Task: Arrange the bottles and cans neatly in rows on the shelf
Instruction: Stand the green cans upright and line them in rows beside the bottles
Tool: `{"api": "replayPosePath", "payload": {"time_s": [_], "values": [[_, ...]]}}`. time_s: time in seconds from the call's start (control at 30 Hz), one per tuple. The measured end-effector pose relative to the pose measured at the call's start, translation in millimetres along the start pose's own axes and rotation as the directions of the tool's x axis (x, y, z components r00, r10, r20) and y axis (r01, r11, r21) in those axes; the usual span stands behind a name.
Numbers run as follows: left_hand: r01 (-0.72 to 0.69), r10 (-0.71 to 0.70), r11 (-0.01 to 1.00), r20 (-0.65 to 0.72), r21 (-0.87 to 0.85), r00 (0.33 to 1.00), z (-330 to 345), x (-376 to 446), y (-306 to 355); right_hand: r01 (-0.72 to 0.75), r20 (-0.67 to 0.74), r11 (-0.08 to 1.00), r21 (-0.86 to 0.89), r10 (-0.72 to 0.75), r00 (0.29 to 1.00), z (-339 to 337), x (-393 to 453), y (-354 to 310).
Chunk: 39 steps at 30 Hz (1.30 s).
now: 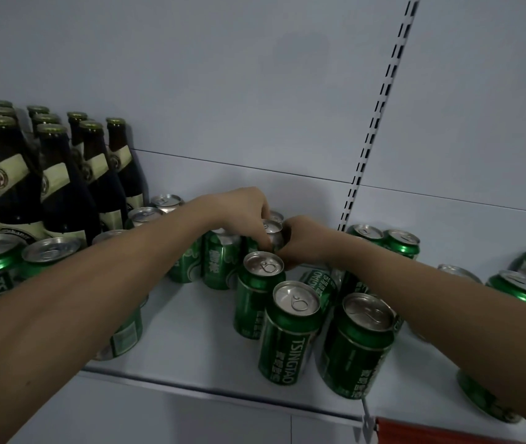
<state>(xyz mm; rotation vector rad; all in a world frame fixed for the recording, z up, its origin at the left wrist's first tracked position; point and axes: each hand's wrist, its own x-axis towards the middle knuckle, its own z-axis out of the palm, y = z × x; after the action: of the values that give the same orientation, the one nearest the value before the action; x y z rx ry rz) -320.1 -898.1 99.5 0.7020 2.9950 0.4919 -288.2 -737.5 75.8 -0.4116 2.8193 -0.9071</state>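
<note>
Two bare forearms are reaching in from the lower corners over the pale shelf point(191, 341), converging on one green can point(272, 233) standing near the back panel. Left hand point(242, 213) is curling its fingers over the can's silver top while right hand point(303, 240) is grasping its side. Upright green cans point(290, 331) are standing in front, dark bottles point(62, 187) are standing in rows at the left.

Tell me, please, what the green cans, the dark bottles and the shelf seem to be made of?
Green Tsingtao cans: most likely aluminium, with bare silvery tops and pull tabs and glossy green printed sides.
Dark bottles: probably dark glass, glossy, with cream labels that look like paper and crimped green caps that look like metal.
Shelf: seemingly painted metal, pale grey and smooth, with slotted uprights behind; the paint hides the material itself.
</note>
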Motion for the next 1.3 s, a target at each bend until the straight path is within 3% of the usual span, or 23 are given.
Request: {"api": "replayPosePath", "payload": {"time_s": [0.33, 0.43, 0.6, 0.7, 0.83, 0.9, 1.07, 1.3], "values": [[0.001, -0.008, 0.988, 0.044, 0.153, 0.999, 10.8, 2.6, 0.1, -0.039, 0.086, 0.999, -0.028, 0.041, 0.995, -1.0, -4.9, 2.0], [0.002, -0.002, 0.976, -0.001, 0.217, 1.0, 8.8, -4.0, 6.3, -0.049, 0.024, 0.998, -0.036, 0.049, 0.998, -13.2, -8.3, 4.7], [-0.143, 0.093, 0.967, -0.228, -0.213, 0.969, -1.4, -37.4, 25.3, 0.043, -0.159, 0.997, -0.061, -0.052, 0.986, -37.4, -45.1, 2.2], [-0.226, 0.162, 0.93, -0.227, -0.289, 0.96, 3.0, -66.5, 32.5, 0.116, -0.189, 0.986, -0.12, -0.138, 0.972, -40.9, -75.1, 2.4], [-0.234, 0.254, 0.952, 0.084, -0.197, 0.964, 18.5, -97.1, 44.6, 0.132, -0.149, 0.967, -0.216, -0.167, 0.975, -29.8, -114.6, 9.3], [-0.262, 0.28, 0.957, 0.159, -0.125, 0.947, 29.1, -101.3, 47.9, 0.106, -0.081, 0.973, -0.205, -0.125, 0.989, -20.0, -131.3, 15.7], [-0.247, 0.24, 0.968, 0.13, 0.045, 0.962, 48.7, -106.6, 55.1, 0.102, 0.03, 0.97, -0.222, -0.098, 0.995, -5.3, -152.6, 28.1], [-0.11, 0.104, 0.976, 0.045, 0.19, 0.994, 57.1, -110.8, 62.8, 0.092, -0.015, 0.942, -0.323, -0.102, 0.995, -8.2, -159.6, 34.4]]}}
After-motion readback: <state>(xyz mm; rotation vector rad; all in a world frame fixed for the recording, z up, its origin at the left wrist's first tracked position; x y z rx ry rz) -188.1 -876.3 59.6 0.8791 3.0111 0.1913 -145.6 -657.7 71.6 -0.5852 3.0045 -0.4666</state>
